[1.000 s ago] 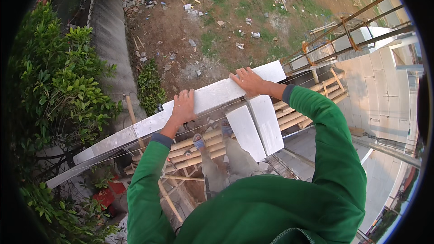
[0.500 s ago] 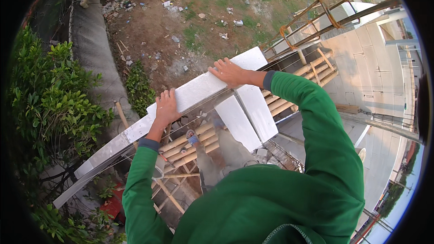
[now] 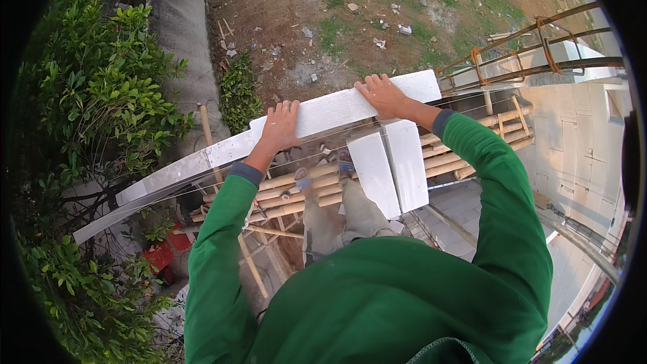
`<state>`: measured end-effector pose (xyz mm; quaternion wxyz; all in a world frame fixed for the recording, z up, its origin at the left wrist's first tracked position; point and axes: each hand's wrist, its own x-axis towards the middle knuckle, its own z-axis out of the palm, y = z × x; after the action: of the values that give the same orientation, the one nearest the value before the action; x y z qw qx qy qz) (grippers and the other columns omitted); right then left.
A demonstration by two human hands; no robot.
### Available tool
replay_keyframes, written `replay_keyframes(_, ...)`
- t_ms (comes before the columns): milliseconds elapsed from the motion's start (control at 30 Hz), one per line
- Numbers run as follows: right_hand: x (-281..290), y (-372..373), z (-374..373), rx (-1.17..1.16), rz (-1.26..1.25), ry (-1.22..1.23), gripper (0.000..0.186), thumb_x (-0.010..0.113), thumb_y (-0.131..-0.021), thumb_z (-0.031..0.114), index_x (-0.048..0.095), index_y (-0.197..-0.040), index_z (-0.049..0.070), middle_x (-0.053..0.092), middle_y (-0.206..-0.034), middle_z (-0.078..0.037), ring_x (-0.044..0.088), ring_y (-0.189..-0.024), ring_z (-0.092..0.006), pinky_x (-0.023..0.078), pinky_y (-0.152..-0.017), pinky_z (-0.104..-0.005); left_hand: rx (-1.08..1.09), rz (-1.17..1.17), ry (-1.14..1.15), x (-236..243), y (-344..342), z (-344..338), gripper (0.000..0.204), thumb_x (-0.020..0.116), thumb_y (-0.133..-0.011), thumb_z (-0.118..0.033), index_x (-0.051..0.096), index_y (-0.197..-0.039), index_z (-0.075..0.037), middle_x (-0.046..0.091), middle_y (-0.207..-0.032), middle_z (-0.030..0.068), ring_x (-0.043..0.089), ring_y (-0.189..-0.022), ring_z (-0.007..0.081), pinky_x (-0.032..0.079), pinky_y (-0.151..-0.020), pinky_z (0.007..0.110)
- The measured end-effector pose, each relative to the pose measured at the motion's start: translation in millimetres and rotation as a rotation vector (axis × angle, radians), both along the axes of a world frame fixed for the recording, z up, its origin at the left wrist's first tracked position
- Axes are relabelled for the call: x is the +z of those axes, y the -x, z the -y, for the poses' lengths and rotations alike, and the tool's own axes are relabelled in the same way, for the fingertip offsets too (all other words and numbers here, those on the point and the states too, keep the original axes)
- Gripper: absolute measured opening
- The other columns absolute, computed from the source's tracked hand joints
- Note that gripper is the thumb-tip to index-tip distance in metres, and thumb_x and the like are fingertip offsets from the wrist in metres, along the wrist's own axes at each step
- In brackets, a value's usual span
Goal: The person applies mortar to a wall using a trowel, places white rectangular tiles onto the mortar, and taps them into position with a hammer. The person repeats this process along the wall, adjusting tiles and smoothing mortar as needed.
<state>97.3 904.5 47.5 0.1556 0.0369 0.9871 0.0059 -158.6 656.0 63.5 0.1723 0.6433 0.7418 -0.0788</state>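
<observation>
Head view: one long white masonry block (image 3: 330, 112), position essentially unchanged this past second, which suggests steadying rather than shifting; matt, straight-edged, lying between twelve and one o'clock, our left hand (image 3: 279, 128) and right hand (image 3: 389, 100) clasping its top, fingers slightly spread over the far edge.

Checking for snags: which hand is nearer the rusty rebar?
Right. The right hand is on the white block, left of the rusty rebar; the left hand is farther left along that block.

Red object (image 3: 158, 256) seems partly hidden.
</observation>
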Motion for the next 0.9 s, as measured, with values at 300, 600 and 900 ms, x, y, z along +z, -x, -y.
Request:
replay_keyframes(300,1.0,2.4,5.3,-0.030,0.025,0.015,0.110,0.094,-0.066,0.033,0.039,-0.156,0.000,0.054,-0.130,-0.020,0.053,-0.122,-0.0350,0.043,-0.099,-0.0487,-0.034,-0.039,-0.043,-4.8,1.7,8.2,0.110,0.095,-0.056,-0.036,0.044,-0.148,-0.002,0.055,-0.132,0.0191,0.055,-0.126,0.0356,0.046,-0.103,0.049)
replay_keyframes(600,9.6,11.2,-5.3,-0.101,0.176,0.018,0.099,0.089,-0.074,0.028,0.041,-0.157,0.006,0.053,-0.140,-0.020,0.051,-0.134,-0.0381,0.042,-0.107,-0.0533,0.079,0.107,0.100,14.4,15.1,-9.7,0.115,0.091,-0.069,-0.050,0.035,-0.158,-0.003,0.049,-0.151,0.0271,0.048,-0.142,0.0440,0.043,-0.115,0.052)
replay_keyframes(900,291.4,-16.9,21.6,-0.378,-1.158,0.098,0.023,0.069,-0.099,0.010,0.066,-0.120,0.000,0.070,-0.103,-0.017,0.068,-0.096,-0.0301,0.053,-0.081,-0.0392,0.352,0.346,-1.137,294.9,6.5,53.9,0.015,0.068,-0.101,-0.007,0.077,-0.110,0.000,0.075,-0.119,0.0172,0.071,-0.108,0.0275,0.055,-0.097,0.039)
